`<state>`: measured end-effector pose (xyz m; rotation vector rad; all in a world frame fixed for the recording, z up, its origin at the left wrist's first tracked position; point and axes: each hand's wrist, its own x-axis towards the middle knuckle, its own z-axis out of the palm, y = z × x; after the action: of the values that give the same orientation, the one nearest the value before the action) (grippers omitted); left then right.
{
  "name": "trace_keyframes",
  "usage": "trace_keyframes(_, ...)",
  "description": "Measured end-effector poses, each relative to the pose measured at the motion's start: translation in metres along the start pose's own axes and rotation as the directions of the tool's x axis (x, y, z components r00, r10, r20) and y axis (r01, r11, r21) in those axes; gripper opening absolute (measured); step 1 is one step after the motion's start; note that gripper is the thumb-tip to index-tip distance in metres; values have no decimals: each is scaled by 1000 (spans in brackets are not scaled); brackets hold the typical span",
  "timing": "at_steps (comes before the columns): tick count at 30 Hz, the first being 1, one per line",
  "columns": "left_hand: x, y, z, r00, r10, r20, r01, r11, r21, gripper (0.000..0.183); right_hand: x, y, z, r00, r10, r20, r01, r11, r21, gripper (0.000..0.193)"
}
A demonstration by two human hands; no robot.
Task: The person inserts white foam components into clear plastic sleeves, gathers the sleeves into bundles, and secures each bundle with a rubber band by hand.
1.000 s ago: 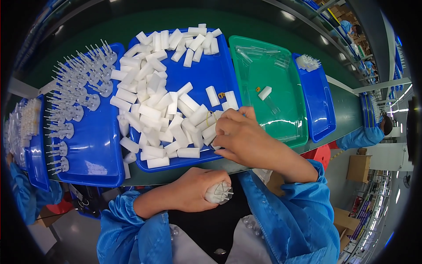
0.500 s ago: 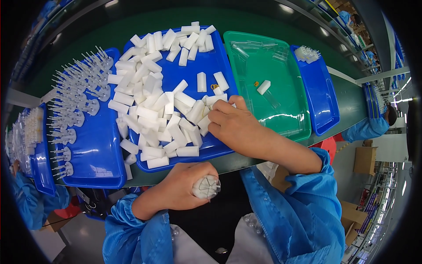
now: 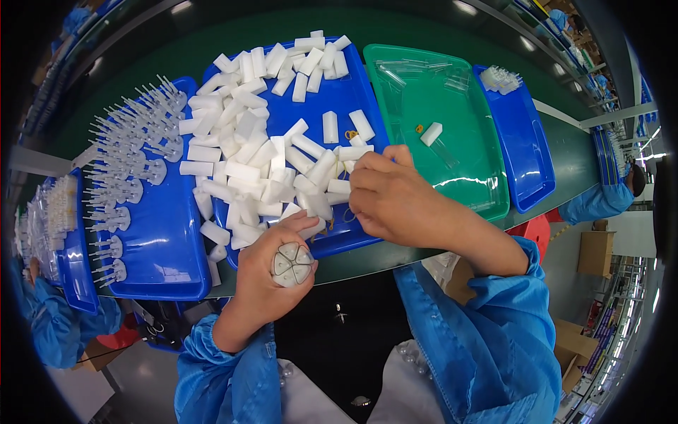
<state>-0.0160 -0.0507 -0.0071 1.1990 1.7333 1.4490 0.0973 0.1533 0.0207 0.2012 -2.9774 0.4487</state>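
Near the front edge of the blue tray [image 3: 346,244], my left hand [image 3: 258,283] is closed around a round bundle [image 3: 292,264]. Its end shows several white wedge-shaped pieces fitted in a circle with clear plastic edges. My right hand [image 3: 402,201] is over the tray's right side, fingers pinched together. A thin rubber band [image 3: 349,214] loops out from its fingertips. Beside both hands lies a heap of white foam-like blocks [image 3: 247,152]. More yellowish rubber bands [image 3: 351,134] lie among the blocks.
To the right, a green tray [image 3: 452,191] holds clear plastic strips [image 3: 445,154] and one white block [image 3: 431,134]. Beyond it is a narrow blue tray [image 3: 522,159] with white pieces. At left, another blue tray [image 3: 159,247] carries rows of white pronged parts [image 3: 127,152]. Co-workers sit at both sides.
My left hand has risen up and left to the tray edge, turning the bundle's end into clearer view. My right hand has shifted slightly right and down, and a rubber band now shows at its fingertips.
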Motion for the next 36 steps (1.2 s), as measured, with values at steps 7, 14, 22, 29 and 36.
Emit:
trace_keyframes(7, -1, -1, 2, 999, -44, -17, 40, 986, -163, 29, -4, -1, -8, 996, 85, -9, -83, 992, 98, 13)
trace_keyframes(14, 1, 1, 4, 995, -79, -63, 66, 980, -187, 29, 0, -10, -1, 995, 30, -90, -25, 998, 64, 14)
trace_keyframes(22, 1, -3, 9, 990, -109, -90, 92, 981, -174, 28, 13, -10, 26, 983, -174, 62, 166, 979, 116, 10)
trace_keyframes(29, 1, -5, 16, 983, -76, -170, 40, 978, -206, 28, 12, -13, 21, 993, -43, -111, 75, 950, 303, 9)
trace_keyframes(36, 6, 9, 29, 983, 12, -185, -65, 956, -286, 28, 2, -33, -5, 958, 141, -250, -7, 882, 471, 14)
